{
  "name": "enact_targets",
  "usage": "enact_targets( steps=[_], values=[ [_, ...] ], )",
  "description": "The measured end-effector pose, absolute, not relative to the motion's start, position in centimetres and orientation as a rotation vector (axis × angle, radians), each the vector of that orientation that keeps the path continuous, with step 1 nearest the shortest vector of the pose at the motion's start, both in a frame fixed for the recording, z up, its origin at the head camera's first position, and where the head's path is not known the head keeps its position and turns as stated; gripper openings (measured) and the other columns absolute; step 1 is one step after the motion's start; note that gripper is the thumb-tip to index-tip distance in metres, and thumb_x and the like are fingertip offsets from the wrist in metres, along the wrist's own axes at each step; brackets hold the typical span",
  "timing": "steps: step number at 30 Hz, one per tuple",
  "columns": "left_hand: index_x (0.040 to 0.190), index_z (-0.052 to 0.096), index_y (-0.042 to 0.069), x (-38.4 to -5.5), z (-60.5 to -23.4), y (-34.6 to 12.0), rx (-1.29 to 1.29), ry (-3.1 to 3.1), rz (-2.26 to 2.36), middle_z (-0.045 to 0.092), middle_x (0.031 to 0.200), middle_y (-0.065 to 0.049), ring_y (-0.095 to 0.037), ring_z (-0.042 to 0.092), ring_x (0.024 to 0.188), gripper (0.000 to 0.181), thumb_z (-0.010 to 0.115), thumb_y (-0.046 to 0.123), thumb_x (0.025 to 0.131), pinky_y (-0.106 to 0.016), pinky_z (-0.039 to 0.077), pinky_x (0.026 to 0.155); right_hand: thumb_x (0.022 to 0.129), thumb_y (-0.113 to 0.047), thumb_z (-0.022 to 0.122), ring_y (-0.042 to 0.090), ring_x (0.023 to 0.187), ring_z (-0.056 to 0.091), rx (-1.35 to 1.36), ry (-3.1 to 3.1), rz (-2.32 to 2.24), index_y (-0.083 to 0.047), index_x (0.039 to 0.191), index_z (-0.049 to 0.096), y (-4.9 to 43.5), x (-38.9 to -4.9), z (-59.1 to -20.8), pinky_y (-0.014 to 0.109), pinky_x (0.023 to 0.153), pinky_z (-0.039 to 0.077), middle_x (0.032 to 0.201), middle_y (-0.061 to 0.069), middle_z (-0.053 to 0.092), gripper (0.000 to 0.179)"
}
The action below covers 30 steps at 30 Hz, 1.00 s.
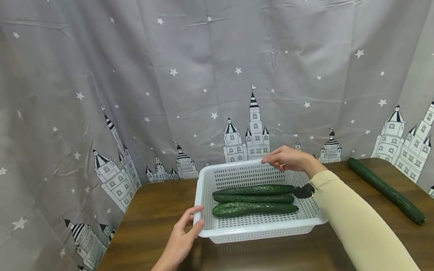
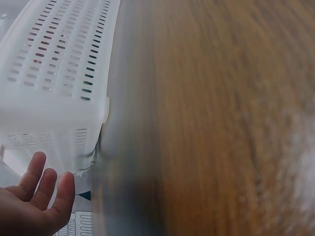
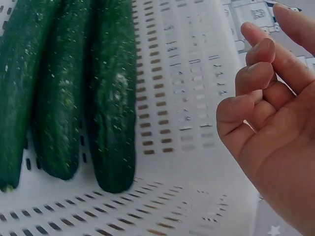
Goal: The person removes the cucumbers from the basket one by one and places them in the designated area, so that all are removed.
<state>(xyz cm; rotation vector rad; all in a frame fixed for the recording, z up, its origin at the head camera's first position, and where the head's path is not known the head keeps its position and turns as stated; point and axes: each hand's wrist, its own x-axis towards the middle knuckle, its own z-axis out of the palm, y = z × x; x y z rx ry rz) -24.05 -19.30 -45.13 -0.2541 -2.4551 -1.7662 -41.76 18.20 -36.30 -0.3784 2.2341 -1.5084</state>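
Note:
A white perforated plastic basket (image 1: pixel 262 227) has three dark green cucumbers (image 1: pixel 254 209) lying side by side inside it. My left hand (image 1: pixel 181 234) holds the basket's left rim, thumb and forefinger laid over the edge. In the left wrist view, the other fingers (image 2: pixel 61 199) of that hand bend loosely beneath the rim, beside the wall. At the far rim is my right hand (image 1: pixel 288 159), its fingertips right over the edge. Its lower fingers (image 3: pixel 253 76) curl loosely in the right wrist view, with a gap between forefinger and thumb.
Another cucumber (image 1: pixel 385 190) lies slantwise at the right side of the brown wooden table (image 1: pixel 146 213). A grey curtain (image 1: pixel 194 67) with stars and castles hangs close behind the table and along its sides.

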Motion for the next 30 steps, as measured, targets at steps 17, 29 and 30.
enact_targets(
  steps=[17, 29, 30],
  values=[
    [0.131, 0.061, 0.017, -24.1, -44.7, -19.3, -0.238, -2.481, -1.735, 0.067, 0.112, -0.015, -0.02, 0.058, 0.099, 0.034, 0.066, 0.016, 0.097, -0.03, 0.049, 0.074, 0.095, -0.028, 0.07, 0.013, 0.059, 0.034, -0.2, 2.303, -1.458, -0.004, 0.086, 0.062, 17.1, -42.0, -39.5, 0.029, 0.057, 0.028, 0.067, -0.002, 0.045, 0.027],
    [0.131, 0.061, 0.018, -24.2, -44.7, -19.2, -0.24, -2.491, -1.727, 0.067, 0.114, -0.017, -0.019, 0.059, 0.098, 0.034, 0.065, 0.017, 0.098, -0.029, 0.049, 0.073, 0.084, -0.028, 0.078, 0.011, 0.058, 0.035, -0.074, 2.484, -1.362, -0.015, 0.078, 0.065, 15.9, -41.7, -41.4, 0.028, 0.057, 0.033, 0.068, -0.006, 0.048, 0.019],
    [0.131, 0.061, 0.018, -24.2, -44.7, -19.2, -0.244, -2.491, -1.726, 0.067, 0.113, -0.017, -0.019, 0.058, 0.097, 0.034, 0.066, 0.017, 0.098, -0.029, 0.049, 0.073, 0.083, -0.027, 0.078, 0.011, 0.058, 0.034, -0.067, 2.488, -1.366, -0.014, 0.08, 0.067, 15.8, -41.7, -41.6, 0.027, 0.057, 0.033, 0.068, -0.007, 0.049, 0.017]
  ],
)
